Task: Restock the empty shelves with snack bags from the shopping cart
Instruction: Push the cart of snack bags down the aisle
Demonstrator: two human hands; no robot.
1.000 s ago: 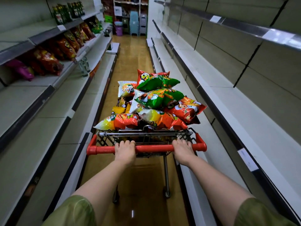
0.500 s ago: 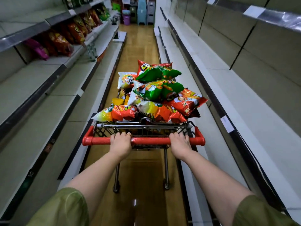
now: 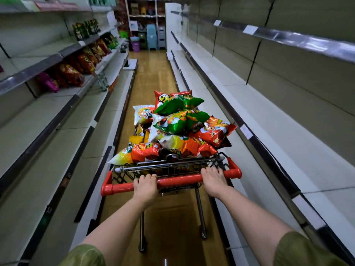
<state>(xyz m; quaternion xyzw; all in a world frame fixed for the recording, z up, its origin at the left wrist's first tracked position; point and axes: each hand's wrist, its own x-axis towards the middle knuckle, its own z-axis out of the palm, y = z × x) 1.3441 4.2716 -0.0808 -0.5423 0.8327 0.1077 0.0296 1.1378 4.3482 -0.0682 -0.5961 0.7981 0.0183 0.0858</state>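
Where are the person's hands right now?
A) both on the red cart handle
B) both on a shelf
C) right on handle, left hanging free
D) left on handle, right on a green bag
A: the left hand and right hand both wrap the red cart handle.

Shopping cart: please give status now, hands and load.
Left hand and right hand shut on red cart handle. Snack bags piled high in shopping cart. Aisle floor ahead open.
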